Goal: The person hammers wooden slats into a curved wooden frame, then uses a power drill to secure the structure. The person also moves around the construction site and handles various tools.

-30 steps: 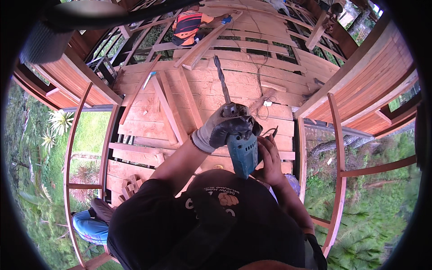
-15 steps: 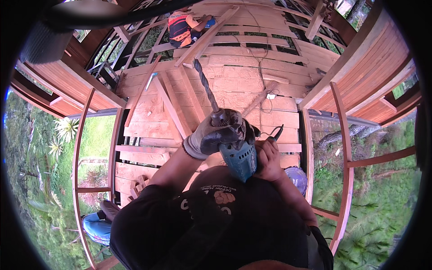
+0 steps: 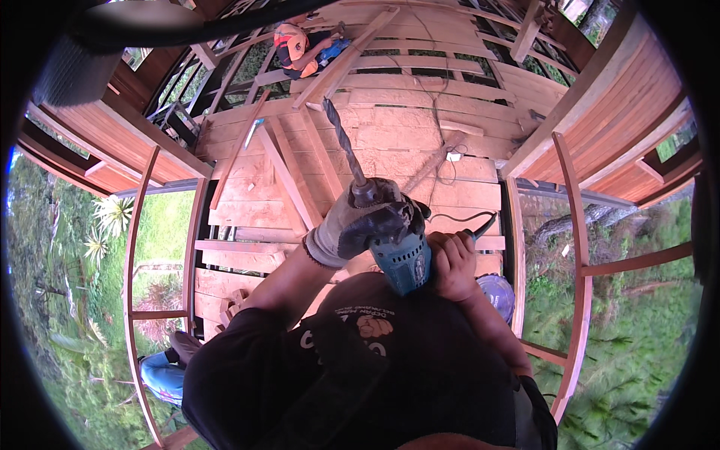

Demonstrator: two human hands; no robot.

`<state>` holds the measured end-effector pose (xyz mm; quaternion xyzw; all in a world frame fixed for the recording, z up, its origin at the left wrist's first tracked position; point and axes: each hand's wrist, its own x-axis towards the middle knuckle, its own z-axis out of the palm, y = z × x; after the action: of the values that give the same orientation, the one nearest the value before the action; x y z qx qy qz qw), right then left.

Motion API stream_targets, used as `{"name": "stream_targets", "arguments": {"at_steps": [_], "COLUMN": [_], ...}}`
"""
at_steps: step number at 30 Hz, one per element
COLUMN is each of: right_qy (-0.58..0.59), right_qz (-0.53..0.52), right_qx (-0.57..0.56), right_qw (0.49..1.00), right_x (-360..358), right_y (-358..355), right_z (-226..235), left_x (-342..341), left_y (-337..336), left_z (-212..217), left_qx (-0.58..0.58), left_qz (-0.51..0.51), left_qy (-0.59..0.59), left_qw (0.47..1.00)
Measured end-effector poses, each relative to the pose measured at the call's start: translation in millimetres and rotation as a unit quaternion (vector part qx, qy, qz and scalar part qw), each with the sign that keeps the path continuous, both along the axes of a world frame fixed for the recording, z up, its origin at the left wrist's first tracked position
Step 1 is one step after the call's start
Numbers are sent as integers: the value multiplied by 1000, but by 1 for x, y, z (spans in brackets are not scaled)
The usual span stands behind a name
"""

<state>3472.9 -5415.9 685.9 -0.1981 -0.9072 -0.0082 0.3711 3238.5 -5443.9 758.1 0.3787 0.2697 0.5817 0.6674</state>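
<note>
A teal power drill [image 3: 403,264] is held close to my chest, with a long dark twist bit [image 3: 343,142] pointing forward and slightly left. My left hand [image 3: 346,231], in a grey and black work glove, is wrapped round the drill's front by the chuck [image 3: 366,193]. Bare, my right hand [image 3: 454,264] closes on the drill's rear handle, which its fingers mostly hide. From beside that hand a dark power cord [image 3: 469,217] loops out. The bit's tip touches nothing that I can make out.
Wooden planks [image 3: 390,139] form the floor, with open gaps between some. Loose beams [image 3: 289,176] lie ahead. A co-worker in an orange and dark top [image 3: 291,46] crouches at the far left with a blue tool [image 3: 332,51]. A circular saw blade [image 3: 495,296] sits beside my right arm.
My right hand has shifted slightly right, and the cord beside it has swung outward. The drill has barely moved. The far co-worker has changed posture, with the blue tool shifting left.
</note>
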Motion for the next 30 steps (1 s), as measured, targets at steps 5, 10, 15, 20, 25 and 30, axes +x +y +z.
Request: {"name": "stream_targets", "arguments": {"at_steps": [5,10,15,20,25,30], "right_qy": [-18,-37,4,8,79,186], "right_qz": [-25,-20,0,10,-139,-114], "right_qx": [8,-11,-29,-53,-99,-331], "right_qw": [999,999,1000,999,982,918], "right_x": [5,10,10,9,14,14], "right_y": [-5,-6,-5,-4,4,73], "right_z": [-5,-10,-10,-16,-26,-89], "left_x": [-16,-6,3,18,3,-38], "left_y": [14,6,17,-8,-18,-33], "left_z": [-57,-33,-50,-70,-87,-58], "left_qx": [-16,42,125,6,2,42], "left_qz": [-58,-29,-81,-51,55,109], "left_qy": [-60,-63,-172,-165,-256,-247], "left_qw": [996,997,974,985,965,962]}}
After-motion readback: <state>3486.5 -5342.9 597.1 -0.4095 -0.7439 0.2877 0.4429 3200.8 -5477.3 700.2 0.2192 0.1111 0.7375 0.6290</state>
